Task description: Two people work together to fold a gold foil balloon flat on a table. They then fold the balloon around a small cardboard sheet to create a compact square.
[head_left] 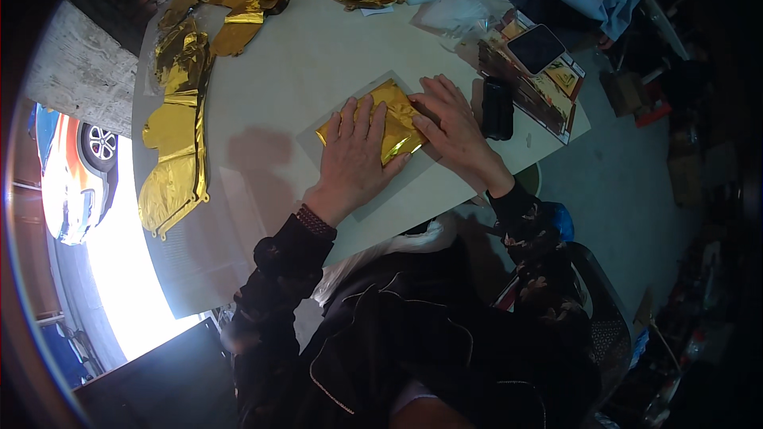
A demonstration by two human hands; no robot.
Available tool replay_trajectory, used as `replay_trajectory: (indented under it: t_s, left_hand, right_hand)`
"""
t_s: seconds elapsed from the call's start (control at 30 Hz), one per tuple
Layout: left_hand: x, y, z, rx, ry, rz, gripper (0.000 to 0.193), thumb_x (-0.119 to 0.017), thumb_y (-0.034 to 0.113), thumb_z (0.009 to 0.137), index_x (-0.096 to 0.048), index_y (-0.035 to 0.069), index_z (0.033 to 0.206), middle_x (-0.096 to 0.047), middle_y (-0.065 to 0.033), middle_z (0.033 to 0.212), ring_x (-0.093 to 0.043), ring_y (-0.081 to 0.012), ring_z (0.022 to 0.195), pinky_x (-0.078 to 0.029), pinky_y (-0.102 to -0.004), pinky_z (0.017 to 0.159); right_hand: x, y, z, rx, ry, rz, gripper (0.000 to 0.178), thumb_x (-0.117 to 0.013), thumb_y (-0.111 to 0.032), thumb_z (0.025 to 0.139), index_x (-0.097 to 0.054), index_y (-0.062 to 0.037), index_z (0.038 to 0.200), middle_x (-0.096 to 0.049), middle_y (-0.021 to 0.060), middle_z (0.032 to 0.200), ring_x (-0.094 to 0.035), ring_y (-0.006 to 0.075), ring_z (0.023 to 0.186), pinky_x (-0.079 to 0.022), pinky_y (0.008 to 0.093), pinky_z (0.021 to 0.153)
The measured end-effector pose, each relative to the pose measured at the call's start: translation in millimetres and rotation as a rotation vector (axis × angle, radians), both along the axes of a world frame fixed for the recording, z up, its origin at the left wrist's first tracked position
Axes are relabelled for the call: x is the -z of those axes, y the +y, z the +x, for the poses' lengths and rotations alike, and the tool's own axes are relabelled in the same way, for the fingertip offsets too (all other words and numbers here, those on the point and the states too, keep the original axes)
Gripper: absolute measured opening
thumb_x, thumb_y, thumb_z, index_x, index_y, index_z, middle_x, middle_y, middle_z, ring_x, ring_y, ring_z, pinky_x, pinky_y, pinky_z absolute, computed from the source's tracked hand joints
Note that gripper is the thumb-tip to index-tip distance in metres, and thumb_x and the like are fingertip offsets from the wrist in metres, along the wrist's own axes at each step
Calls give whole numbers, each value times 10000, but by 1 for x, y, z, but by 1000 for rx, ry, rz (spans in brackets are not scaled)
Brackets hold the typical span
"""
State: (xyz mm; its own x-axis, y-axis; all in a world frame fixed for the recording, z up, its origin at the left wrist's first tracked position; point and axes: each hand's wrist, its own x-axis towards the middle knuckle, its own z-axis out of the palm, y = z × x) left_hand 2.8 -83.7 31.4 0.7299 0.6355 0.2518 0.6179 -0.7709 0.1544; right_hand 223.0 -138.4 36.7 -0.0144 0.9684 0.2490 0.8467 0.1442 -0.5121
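Left hand (pixel 355 152): lies palm down and flat, fingers straight and slightly spread, pointing toward 12 o'clock; thumb tucked along the side at 3 o'clock.
Right hand (pixel 450 129): also palm down, fingers extended and fanned toward 10 o'clock, fingertips pressing down just beside the left hand's fingers.
Spacing: the two hands sit side by side, nearly touching at the fingers.
Left wrist: straight, with a dark beaded band at the cuff.
Forearms: both come up from 6 o'clock in dark patterned sleeves, the left angled toward 1 o'clock, the right toward 11 o'clock.
Grip: neither hand is curled; both rest open and pressing.
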Motion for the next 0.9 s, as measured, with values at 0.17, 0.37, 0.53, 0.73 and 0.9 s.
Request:
replay_trajectory:
  t_s: [0.17,0.37,0.53,0.73,0.9]
  left_hand:
    - [0,0,1,3,-10,6,852,-591,609,933,-424,7,1513,-390,-223,1569,-282,-400,1500,-198,-538,1231]
    - [3,-1,0,6,-40,4,908,-612,603,925,-381,-44,1520,-389,-245,1558,-289,-413,1494,-214,-531,1223]
    - [3,-2,-25,-13,-189,-59,942,-668,543,915,-332,-91,1525,-366,-266,1566,-288,-425,1491,-231,-523,1218]
    - [6,23,-95,-231,-269,-179,649,-645,294,973,-413,6,1506,-406,-201,1543,-351,-401,1449,-301,-504,1186]
    - [4,30,-91,-308,-131,-88,512,-647,202,961,-522,151,1456,-449,-141,1526,-372,-375,1437,-337,-500,1162]
  right_hand:
    - [0,5,-1,31,60,61,502,-587,-236,1008,-510,-14,1451,-398,227,1580,-276,422,1517,-242,521,1230]
    - [-2,33,-33,-209,-111,28,652,-528,-353,1025,-339,-49,1570,-371,192,1601,-276,384,1522,-207,529,1241]
    - [6,33,-30,-222,-302,-12,673,-502,-415,1028,-329,-70,1579,-339,155,1628,-265,345,1535,-202,527,1245]
    - [1,34,-34,-214,-292,-23,676,-502,-431,1027,-321,-105,1590,-325,143,1641,-259,337,1539,-189,531,1250]
    - [0,32,-36,-220,-282,-39,675,-499,-438,1029,-323,-108,1591,-318,142,1646,-251,337,1542,-182,531,1252]
